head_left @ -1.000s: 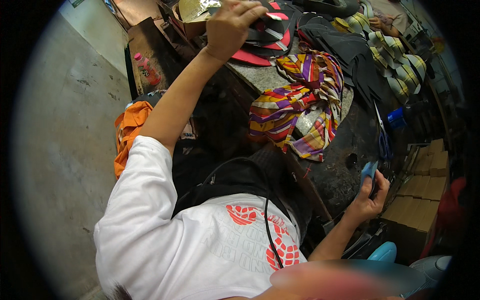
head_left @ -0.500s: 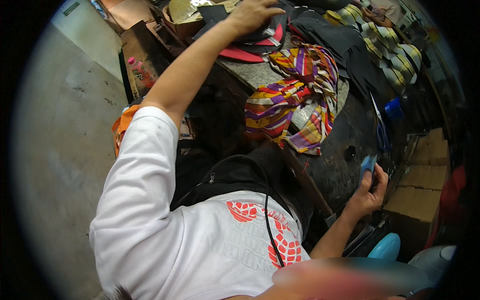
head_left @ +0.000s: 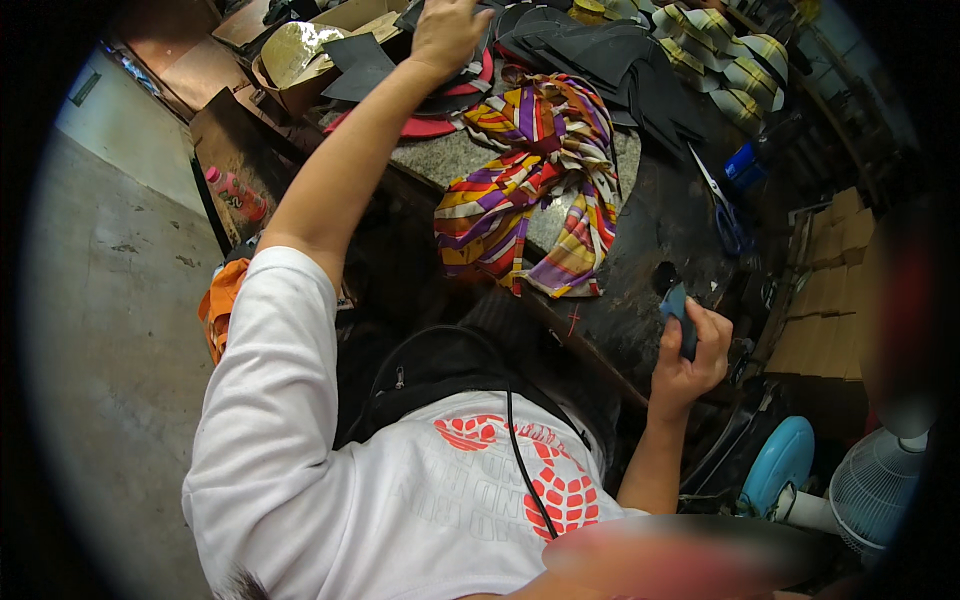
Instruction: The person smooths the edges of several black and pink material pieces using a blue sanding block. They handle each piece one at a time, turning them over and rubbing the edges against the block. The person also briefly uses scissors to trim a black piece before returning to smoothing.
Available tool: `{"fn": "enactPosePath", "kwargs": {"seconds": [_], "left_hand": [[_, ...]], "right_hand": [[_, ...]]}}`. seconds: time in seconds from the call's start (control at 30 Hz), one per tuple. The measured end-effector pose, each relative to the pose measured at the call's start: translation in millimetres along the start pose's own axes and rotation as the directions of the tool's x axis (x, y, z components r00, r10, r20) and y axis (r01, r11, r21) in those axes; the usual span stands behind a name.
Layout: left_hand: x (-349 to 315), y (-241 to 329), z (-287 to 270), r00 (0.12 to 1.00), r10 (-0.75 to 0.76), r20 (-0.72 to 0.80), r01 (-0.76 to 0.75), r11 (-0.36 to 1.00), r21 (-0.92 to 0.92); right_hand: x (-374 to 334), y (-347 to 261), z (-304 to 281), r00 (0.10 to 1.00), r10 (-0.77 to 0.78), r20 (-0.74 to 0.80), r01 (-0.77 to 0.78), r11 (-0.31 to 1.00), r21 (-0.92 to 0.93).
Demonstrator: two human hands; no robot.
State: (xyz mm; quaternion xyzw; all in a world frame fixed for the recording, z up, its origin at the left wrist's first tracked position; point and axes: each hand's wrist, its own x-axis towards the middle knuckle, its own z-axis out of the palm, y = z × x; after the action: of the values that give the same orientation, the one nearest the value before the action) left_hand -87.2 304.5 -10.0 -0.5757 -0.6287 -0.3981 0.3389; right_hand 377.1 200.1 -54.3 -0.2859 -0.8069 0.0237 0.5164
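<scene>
My left hand (head_left: 447, 42) reaches over a pile of black and red-edged flat pieces (head_left: 472, 88) at the top of the picture. The upper edge cuts it off in part; the fingers that show are stretched out, with nothing visible in them. At the right, above the dark worktable (head_left: 620, 335), my right hand (head_left: 694, 350) is closed around a small blue piece (head_left: 676, 310), whose kind I cannot make out. A bundled, multicoloured striped cloth (head_left: 535, 180) lies on a grey speckled slab (head_left: 425, 160) between the hands.
Black cut sheets (head_left: 590, 50) lie beyond the cloth, near yellow-and-white curved pieces (head_left: 725, 60). Blue-handled scissors (head_left: 728, 215) and a blue object (head_left: 742, 165) are at the right. Cardboard (head_left: 825, 290) and a fan (head_left: 885, 480) stand farther right; a pink-capped bottle (head_left: 237, 193) lies left.
The view has shifted, so the table things sit farther left. My left hand stays over the black pile. My right hand still grips the blue piece and is now turned more upright.
</scene>
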Motion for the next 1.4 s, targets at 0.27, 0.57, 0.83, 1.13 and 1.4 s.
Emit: {"fn": "enactPosePath", "kwargs": {"seconds": [0.27, 0.57, 0.83, 1.13, 1.4], "left_hand": [[27.3, 112.5, 94.9, 0.954, 0.143, 0.263, -0.091, 0.975, -0.202], [36.8, 138.1, 137.1, 0.908, -0.362, 0.21, 0.345, 0.932, 0.112], [21.5, 130.3, 13.0, 0.714, -0.199, 0.671, 0.681, -0.027, -0.732], [-110.8, 200.9, -121.2, 0.385, -0.098, 0.918, 0.694, -0.625, -0.358], [-127.0, 219.6, -123.1, 0.43, -0.085, 0.899, 0.642, -0.671, -0.371]], "right_hand": [[4.7, -2.9, 1.7, 0.996, -0.007, 0.094, 0.013, 0.998, -0.063], [7.2, 0.0, 4.3, 0.997, 0.004, 0.078, 0.004, 0.995, -0.103], [4.4, 3.2, 3.9, 0.998, 0.015, 0.054, -0.011, 0.997, -0.073], [21.6, -16.4, 9.8, 0.997, 0.015, 0.077, -0.025, 0.99, 0.141], [45.8, -43.0, 27.7, 0.99, -0.027, 0.141, -0.031, 0.918, 0.395]]}}
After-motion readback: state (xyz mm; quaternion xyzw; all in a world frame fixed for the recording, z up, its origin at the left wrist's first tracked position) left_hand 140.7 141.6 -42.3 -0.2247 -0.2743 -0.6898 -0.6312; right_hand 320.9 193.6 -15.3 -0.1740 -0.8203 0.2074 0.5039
